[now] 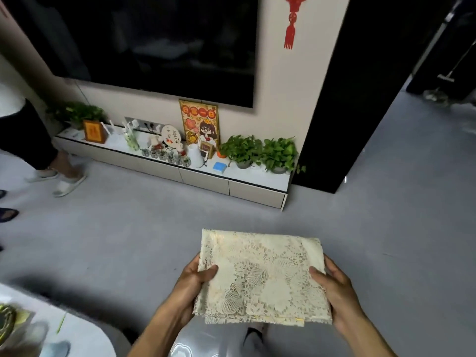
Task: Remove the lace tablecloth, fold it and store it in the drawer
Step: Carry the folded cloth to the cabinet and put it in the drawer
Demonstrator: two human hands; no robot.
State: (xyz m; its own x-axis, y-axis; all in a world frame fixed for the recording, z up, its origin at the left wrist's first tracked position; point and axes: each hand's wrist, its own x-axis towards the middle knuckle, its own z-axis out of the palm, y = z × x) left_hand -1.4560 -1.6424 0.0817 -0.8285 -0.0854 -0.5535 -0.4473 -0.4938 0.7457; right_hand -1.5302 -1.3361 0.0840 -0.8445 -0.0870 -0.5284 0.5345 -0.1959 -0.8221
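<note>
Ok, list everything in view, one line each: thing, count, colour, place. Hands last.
lace tablecloth: one, cream, folded, held over the floor
TV cabinet: one, white and beige, drawers closed, against wall
television: one, black, on wall
potted plants: three, green, on cabinet
poster: one, orange, leaning on wall
tassel ornament: one, red, on wall
bystander's legs: one pair, far left
left hand: grips cloth's left edge
right hand: grips cloth's right edge
</note>
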